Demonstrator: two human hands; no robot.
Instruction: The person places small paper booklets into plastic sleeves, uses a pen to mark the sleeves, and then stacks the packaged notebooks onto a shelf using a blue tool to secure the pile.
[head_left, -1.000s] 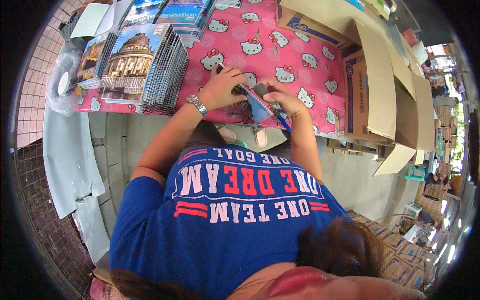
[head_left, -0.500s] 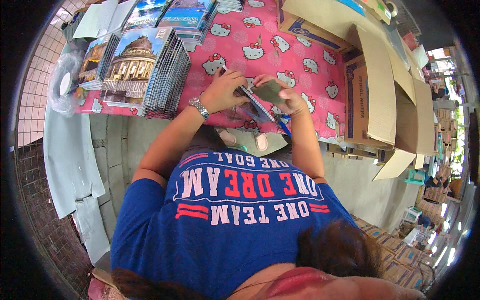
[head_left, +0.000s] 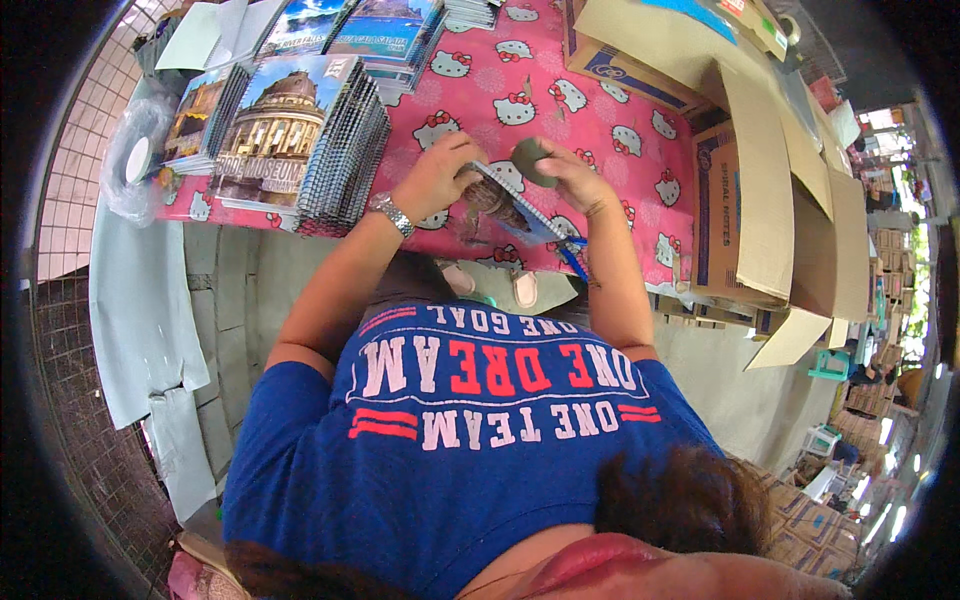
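Observation:
My left hand [head_left: 436,172], with a watch on its wrist, grips the far left end of a spiral notebook [head_left: 508,208] held tilted above the table's near edge. Its picture cover faces me, and the wire binding runs along its upper right side. Between the fingers of my right hand [head_left: 578,182] is a flat, dark grey-green piece [head_left: 534,162] with rounded edges, close above the binding; its exact kind does not show. A blue strip or handle [head_left: 574,258] lies under my right wrist, at the notebook's lower right corner.
Stacks of spiral notebooks [head_left: 268,130] stand on the pink patterned tablecloth [head_left: 480,100] at left. Clear plastic wrap [head_left: 132,165] sits at the table's left edge. Open cardboard boxes [head_left: 735,195] crowd the right side, flaps sticking out.
The dark piece has turned and shifted slightly up and right with my right hand. The notebook has tilted, so more of its cover shows. My left hand keeps its hold.

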